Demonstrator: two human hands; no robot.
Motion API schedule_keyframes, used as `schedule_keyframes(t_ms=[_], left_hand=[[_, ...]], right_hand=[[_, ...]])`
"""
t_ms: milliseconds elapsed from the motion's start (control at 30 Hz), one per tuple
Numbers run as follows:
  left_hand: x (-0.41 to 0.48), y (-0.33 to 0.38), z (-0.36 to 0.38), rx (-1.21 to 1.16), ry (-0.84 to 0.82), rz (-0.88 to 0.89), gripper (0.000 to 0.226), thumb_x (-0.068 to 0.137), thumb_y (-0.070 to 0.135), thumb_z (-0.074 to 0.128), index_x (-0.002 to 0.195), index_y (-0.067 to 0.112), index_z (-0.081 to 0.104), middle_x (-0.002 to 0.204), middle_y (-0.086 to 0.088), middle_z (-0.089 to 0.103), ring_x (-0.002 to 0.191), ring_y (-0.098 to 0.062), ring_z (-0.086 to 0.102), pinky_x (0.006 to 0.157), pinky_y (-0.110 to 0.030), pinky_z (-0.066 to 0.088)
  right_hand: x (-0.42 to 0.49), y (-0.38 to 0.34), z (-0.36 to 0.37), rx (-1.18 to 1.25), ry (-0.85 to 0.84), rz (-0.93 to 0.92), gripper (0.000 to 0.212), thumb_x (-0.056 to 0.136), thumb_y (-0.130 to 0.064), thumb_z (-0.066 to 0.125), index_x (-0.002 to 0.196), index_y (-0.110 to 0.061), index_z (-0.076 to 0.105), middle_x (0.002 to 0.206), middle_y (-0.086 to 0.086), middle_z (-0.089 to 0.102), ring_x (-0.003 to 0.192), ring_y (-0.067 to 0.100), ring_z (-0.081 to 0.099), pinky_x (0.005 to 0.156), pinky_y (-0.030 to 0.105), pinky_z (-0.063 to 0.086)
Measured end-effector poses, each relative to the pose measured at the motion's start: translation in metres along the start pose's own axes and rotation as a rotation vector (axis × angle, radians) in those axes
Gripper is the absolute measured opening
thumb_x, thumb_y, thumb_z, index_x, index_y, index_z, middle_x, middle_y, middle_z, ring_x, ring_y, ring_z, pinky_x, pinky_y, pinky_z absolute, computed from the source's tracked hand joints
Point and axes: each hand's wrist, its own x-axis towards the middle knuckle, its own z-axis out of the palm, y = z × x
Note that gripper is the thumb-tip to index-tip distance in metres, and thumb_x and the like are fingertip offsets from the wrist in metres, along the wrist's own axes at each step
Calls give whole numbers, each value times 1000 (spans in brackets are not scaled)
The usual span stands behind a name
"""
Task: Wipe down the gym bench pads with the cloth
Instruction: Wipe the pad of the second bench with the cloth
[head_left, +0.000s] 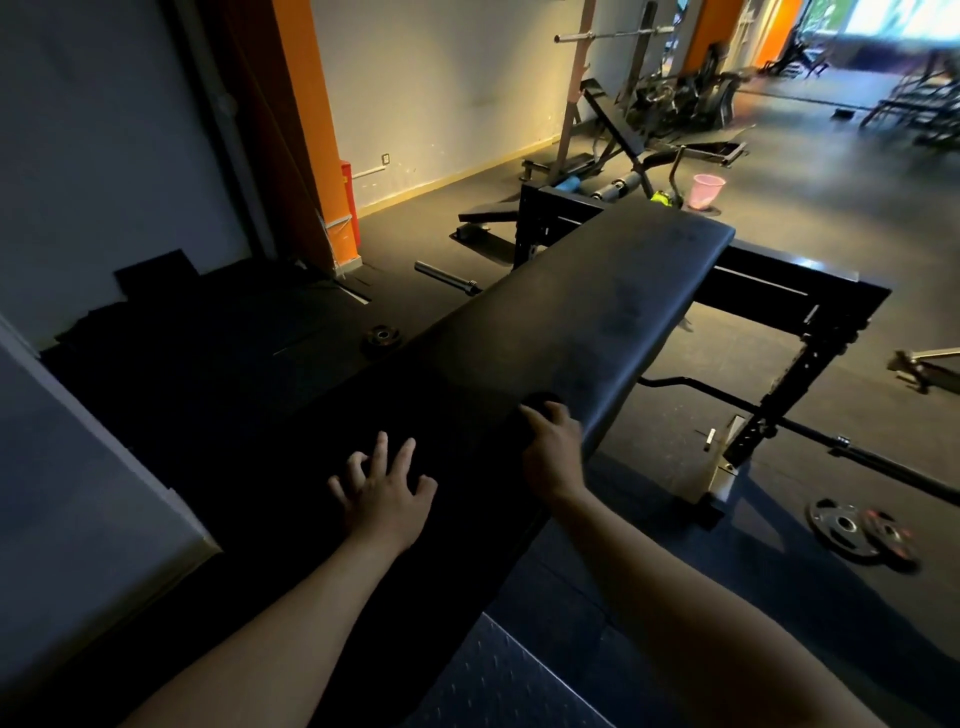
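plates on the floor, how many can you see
3: one plate left of the bench, two overlapping on the right. More may hide in the dark.

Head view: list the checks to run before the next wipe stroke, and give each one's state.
1. Grip: right hand holds cloth: ok.
2. Contact: cloth touches bench pad: ok.
3. Path: left hand, fingers spread, sits beside the stroke line: ok.
4. Pad ahead free of loose objects: ok.
5. Far end clean: not ok, smudges show.
6. Cloth damp and clean enough: cannot tell, too dark.
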Motion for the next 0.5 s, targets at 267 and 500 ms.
schedule_keyframes(t_ms=[267,500], left_hand=[[-31,40,25,41,108,205,54,98,50,44,151,40,36,167,3,15,148,-21,15,119,-52,11],[-31,38,29,-21,103,179,55,99,50,42,152,40,33,167,4,14,149,-18,11,121,-54,2]], right_hand=[[-8,-13,25,-163,-139,-306,48,96,-21,54,143,-30,48,152,7,33,133,32,30,110,43,32],[-37,67,-2,-65,71,-68,47,95,-13,59,139,-29,54,146,3,39,128,29,31,108,37,36]])
